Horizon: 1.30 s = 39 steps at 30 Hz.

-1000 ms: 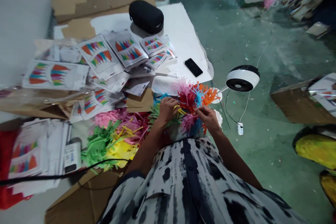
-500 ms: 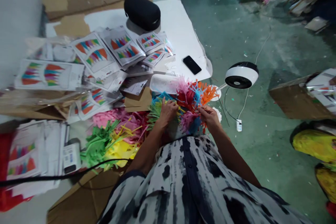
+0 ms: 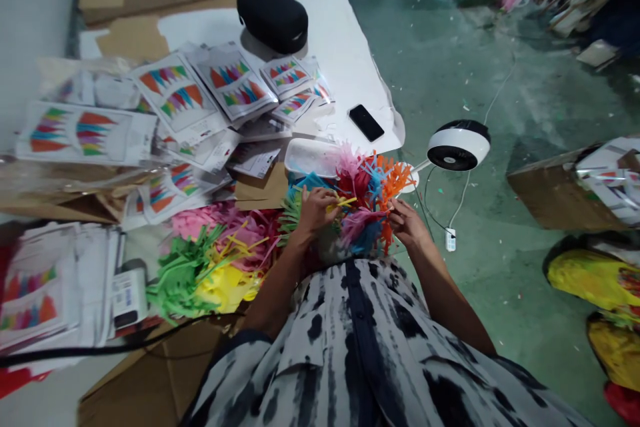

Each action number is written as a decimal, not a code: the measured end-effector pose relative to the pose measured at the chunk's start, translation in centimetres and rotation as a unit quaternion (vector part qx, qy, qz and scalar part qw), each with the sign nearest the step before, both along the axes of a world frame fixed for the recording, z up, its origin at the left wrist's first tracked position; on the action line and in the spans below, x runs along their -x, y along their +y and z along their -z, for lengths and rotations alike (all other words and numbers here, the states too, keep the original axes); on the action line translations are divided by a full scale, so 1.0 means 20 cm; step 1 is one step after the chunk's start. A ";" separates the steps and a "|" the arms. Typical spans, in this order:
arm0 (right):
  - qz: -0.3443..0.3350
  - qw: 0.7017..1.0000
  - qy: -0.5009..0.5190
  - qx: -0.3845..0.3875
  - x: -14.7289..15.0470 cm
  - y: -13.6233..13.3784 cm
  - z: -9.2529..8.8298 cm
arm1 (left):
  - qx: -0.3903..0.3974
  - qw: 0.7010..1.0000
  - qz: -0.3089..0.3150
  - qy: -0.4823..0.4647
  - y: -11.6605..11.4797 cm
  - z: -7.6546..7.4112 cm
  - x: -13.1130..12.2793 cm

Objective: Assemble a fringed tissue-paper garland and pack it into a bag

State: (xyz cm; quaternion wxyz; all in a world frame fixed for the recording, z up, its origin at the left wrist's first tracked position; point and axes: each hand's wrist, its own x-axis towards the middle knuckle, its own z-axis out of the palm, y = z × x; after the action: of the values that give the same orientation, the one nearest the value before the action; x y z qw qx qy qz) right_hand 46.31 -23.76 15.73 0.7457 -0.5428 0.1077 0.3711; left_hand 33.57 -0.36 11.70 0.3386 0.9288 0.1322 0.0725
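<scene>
A bundle of fringed paper strips [image 3: 365, 197] in red, pink, blue and orange sits just in front of my body. My left hand [image 3: 315, 210] is closed on yellow strips [image 3: 343, 202] at the bundle's left side. My right hand [image 3: 407, 223] pinches pink and orange fringe at its right side. More cut fringe in green, yellow and pink [image 3: 210, 263] is heaped to my left.
Packets printed with coloured fans [image 3: 175, 97] cover the floor at left. A black case [image 3: 273, 17], a phone [image 3: 367, 123] and a white tray [image 3: 307, 157] lie on white board. A white fan [image 3: 457, 145] with cable stands right. Cardboard [image 3: 150, 373] lies near.
My right hand has shifted a little to the right, drawing fringe outward. My left hand stays on the yellow strips. The view has tilted slightly.
</scene>
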 end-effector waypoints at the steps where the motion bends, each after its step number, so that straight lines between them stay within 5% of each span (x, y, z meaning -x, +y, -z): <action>1: 0.002 1.000 -0.009 0.004 0.02 0.01 0.00 | 0.033 0.999 -0.029 -0.026 -0.01 -0.03 0.00; 5: -0.044 0.991 -0.121 0.033 0.11 0.10 -0.04 | 0.123 0.985 -0.088 -0.089 -0.10 -0.11 -0.02; 10: -0.122 0.957 -0.264 0.023 0.18 0.22 -0.06 | 0.143 0.986 -0.038 -0.078 -0.20 -0.15 -0.05; 14: -0.142 0.933 -0.314 0.099 0.16 0.20 -0.06 | 0.181 0.982 0.021 -0.056 -0.18 -0.21 -0.04; 20: -0.216 0.883 -0.389 0.149 0.19 0.17 -0.12 | 0.329 0.940 -0.022 -0.088 -0.14 -0.32 -0.03; 28: -0.264 0.901 -0.335 0.085 0.20 0.18 -0.15 | 0.541 0.832 -0.069 -0.097 -0.16 -0.28 -0.03; 34: -0.256 0.896 -0.357 0.061 0.20 0.19 -0.15 | 0.547 0.819 -0.121 -0.126 -0.20 -0.25 -0.02; 39: -0.222 0.857 -0.448 0.124 0.22 0.19 -0.16 | 0.543 0.821 -0.124 -0.128 -0.21 -0.27 -0.02</action>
State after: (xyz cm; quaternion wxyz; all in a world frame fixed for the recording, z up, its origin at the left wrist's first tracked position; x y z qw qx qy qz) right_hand 42.01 -19.96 18.95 0.5374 -0.7479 -0.3164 0.2274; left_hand 34.03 -4.57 17.06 0.7903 0.5525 0.2192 0.1486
